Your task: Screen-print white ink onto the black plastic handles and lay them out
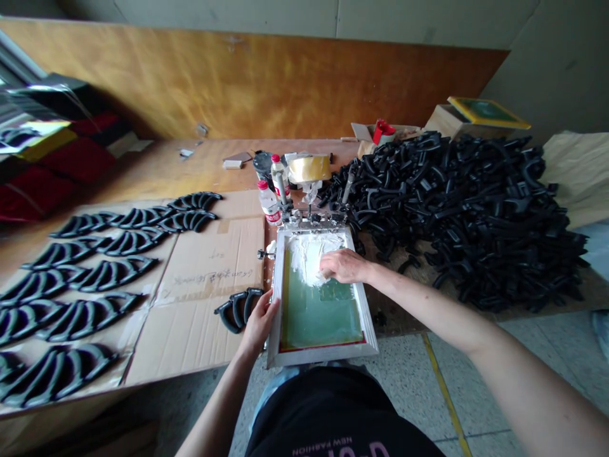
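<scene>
A screen printing frame (370,330) with a metal rim and green mesh lies in front of me. Thick white paste (304,251) is smeared over the far part of its mesh. My right hand (346,265) is closed low over the paste; whatever its fingers grip is mostly hidden beneath them. At the frame's left rail, my left hand (261,318) has its thumb and fingers closed on the edge. Just left of that hand, several curved black plastic pieces (233,312) lie on cardboard. A metal hinge clamp (314,219) joins the frame's far end.
Rows of curved black pieces (90,311) cover the left of the cardboard (190,324). A large heap of black parts (457,203) fills the right side. Behind the frame stand two red-capped bottles (269,206) and a roll of yellowish tape (309,169). A wooden panel (266,82) rises behind.
</scene>
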{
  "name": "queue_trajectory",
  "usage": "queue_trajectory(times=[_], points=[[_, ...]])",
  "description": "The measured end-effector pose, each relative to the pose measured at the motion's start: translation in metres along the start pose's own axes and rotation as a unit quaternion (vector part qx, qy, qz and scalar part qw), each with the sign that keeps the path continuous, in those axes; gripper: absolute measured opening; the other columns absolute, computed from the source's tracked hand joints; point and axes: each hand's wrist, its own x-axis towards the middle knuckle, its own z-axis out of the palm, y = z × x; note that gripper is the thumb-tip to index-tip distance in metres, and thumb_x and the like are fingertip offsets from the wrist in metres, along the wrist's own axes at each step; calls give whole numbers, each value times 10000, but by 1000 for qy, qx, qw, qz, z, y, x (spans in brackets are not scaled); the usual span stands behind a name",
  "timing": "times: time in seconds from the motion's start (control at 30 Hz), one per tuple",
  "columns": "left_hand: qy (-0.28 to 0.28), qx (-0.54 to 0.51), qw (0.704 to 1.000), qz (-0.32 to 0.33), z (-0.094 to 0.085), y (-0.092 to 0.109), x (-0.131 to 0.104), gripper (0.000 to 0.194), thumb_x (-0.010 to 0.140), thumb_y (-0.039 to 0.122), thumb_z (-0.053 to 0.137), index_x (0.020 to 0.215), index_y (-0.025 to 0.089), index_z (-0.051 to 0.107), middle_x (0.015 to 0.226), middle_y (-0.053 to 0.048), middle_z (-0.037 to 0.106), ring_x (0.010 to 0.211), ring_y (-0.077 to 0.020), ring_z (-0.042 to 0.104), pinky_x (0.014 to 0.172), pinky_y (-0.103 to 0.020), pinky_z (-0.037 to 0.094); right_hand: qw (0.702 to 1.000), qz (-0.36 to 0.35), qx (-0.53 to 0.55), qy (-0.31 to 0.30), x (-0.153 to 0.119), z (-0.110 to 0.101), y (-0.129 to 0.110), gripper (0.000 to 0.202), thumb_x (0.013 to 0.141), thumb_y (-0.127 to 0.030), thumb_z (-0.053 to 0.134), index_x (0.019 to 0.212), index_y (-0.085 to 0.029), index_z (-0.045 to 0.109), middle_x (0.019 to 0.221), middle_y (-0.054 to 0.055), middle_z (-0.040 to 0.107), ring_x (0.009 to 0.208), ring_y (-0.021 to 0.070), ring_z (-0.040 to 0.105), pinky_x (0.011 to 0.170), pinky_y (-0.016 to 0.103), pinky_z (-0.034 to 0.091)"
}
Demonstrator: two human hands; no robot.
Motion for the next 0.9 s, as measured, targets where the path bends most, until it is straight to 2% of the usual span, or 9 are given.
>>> queue_trajectory(times=[0.17, 0.3, 0.4, 0.5, 0.57, 0.7, 0.8, 0.83, 0.9], points=[[-19, -33, 999, -8, -1, 2, -3, 710, 789, 586, 637, 1349, 166, 521, 985, -87, 729, 859, -234, 687, 692, -288, 517, 995, 46, -34, 85, 7, 19, -3, 163, 867, -92, 539, 904, -177, 673, 925, 67, 676, 902, 207, 574, 770, 298, 410], [-17, -32, 999, -21, -1, 5, -4, 756, 795, 582, 637, 1403, 166, 468, 955, -84, 728, 819, -217, 682, 686, -282, 510, 997, 11, -28, 76, -5, 33, -10, 198, 854, -85, 551, 987, -167, 672, 977, 77, 682, 921, 207, 585, 812, 308, 435], [-19, -32, 999, -26, -5, 14, -6, 791, 773, 597, 651, 1411, 170, 462, 922, -76, 727, 800, -216, 679, 679, -282, 509, 995, 47, -8, 88, 7, 17, -6, 134, 884, -235, 622, 1002, -207, 680, 946, 36, 696, 878, 191, 610, 789, 290, 446], [-29, -32, 999, -18, -14, 34, -14, 804, 756, 603, 671, 1423, 207, 459, 921, -58, 730, 820, -219, 677, 680, -275, 508, 979, 145, -16, 141, 34, -12, 11, 426, 858, -301, 686, 1274, -275, 597, 1060, 27, 694, 913, 194, 628, 781, 283, 458], [-17, -32, 999, 13, -21, 53, -20, 708, 777, 606, 649, 1372, 242, 530, 1043, -52, 721, 928, -222, 665, 720, -262, 509, 959, 212, -34, 186, 42, -31, 29, 589, 853, -284, 690, 1406, -315, 490, 1114, 30, 682, 923, 200, 633, 778, 290, 467], [7, -96, 993, 70, -25, 99, -20, 535, 815, 628, 589, 1145, 217, 678, 1080, -40, 702, 870, -196, 651, 664, -248, 516, 891, 335, -8, 306, 14, -51, 74, 420, 918, -248, 561, 1338, -244, 557, 1018, 33, 702, 889, 196, 638, 800, 299, 473], [12, -204, 968, 147, -17, 134, -7, 512, 796, 607, 623, 1120, 210, 652, 1063, -40, 687, 861, -178, 652, 708, -263, 540, 840, 442, 45, 312, -23, -31, 89, 250, 917, -215, 503, 1094, -156, 668, 894, 55, 710, 818, 197, 640, 751, 291, 475], [10, -233, 958, 169, -13, 145, -1, 520, 782, 589, 644, 1143, 214, 633, 1088, -45, 680, 897, -184, 655, 731, -275, 547, 837, 461, 61, 289, -32, -17, 87, 225, 912, -222, 507, 1038, -146, 678, 875, 62, 709, 800, 199, 640, 733, 291, 475], [10, -271, 945, 185, -4, 161, 9, 545, 767, 561, 658, 1181, 211, 603, 1084, -62, 683, 915, -197, 665, 716, -293, 555, 863, 442, 85, 231, -41, 14, 75, 205, 900, -274, 561, 1001, -144, 682, 863, 71, 707, 800, 204, 640, 741, 300, 477]])
